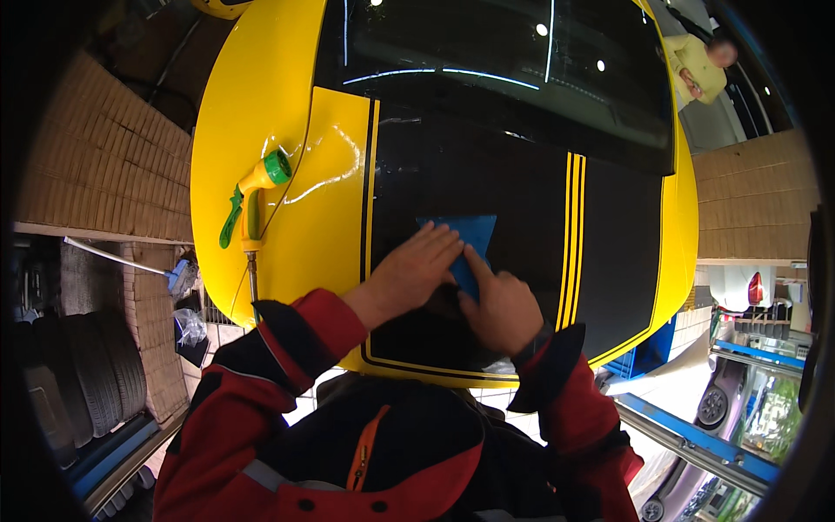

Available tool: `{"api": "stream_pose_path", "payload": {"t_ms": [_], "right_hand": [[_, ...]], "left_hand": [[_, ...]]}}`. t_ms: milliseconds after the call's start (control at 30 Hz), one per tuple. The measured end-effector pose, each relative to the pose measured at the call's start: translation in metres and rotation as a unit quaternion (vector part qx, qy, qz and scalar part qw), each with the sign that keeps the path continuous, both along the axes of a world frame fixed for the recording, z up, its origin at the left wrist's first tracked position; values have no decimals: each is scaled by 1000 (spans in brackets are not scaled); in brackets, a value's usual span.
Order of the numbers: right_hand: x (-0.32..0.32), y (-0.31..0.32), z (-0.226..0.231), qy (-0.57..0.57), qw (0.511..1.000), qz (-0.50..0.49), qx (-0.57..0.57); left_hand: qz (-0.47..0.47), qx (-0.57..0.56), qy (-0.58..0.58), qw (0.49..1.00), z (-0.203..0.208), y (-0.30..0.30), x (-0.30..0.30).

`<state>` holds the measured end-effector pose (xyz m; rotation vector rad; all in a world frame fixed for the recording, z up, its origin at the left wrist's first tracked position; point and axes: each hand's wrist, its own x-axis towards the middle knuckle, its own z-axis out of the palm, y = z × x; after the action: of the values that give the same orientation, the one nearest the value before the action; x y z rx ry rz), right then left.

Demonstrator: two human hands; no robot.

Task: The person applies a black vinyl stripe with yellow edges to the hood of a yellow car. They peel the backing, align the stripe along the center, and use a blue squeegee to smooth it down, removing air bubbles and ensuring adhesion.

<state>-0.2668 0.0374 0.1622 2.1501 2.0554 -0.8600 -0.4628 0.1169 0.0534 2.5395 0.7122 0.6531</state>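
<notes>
A blue, flat, wedge-shaped squeegee (472, 233) lies against the black film (417, 157) on a yellow car panel (335, 252), its wide edge facing away from me. My right hand (504, 309) grips its narrow end, with the index finger stretched along it. The fingers of my left hand (409, 274) are held together and press on the squeegee's left side. Yellow pinstripes (575, 226) run along the panel to the right of both hands. Left of the film, a green and yellow spray gun (252, 191) on a hose rests on the yellow paint.
Dark car glass (487, 78) slopes up beyond the panel. Stacked tyres (96, 374) stand at the lower left, near a blue brush (181, 277) on a pole. A person in a yellow top (696, 74) is at the far right. Blue lift rails (696, 431) cross the lower right.
</notes>
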Motion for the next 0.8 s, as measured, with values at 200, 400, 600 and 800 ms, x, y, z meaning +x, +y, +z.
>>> {"api": "stream_pose_path", "payload": {"t_ms": [200, 400, 600, 800], "right_hand": [[9, 97, 5, -13, 997, 18, 71], [16, 142, -1, -12, 991, 28, 132], [-10, 126, 6, 2, 964, -58, 261], [-30, -33, -1, 16, 998, 26, 61]], "left_hand": [[25, 72, 5, 997, 3, 102, 14], [3, 105, -2, 995, 12, 164, 17], [28, 138, 14, 990, 57, 162, 2], [-22, 27, 31, 999, 21, -21, -46]]}}
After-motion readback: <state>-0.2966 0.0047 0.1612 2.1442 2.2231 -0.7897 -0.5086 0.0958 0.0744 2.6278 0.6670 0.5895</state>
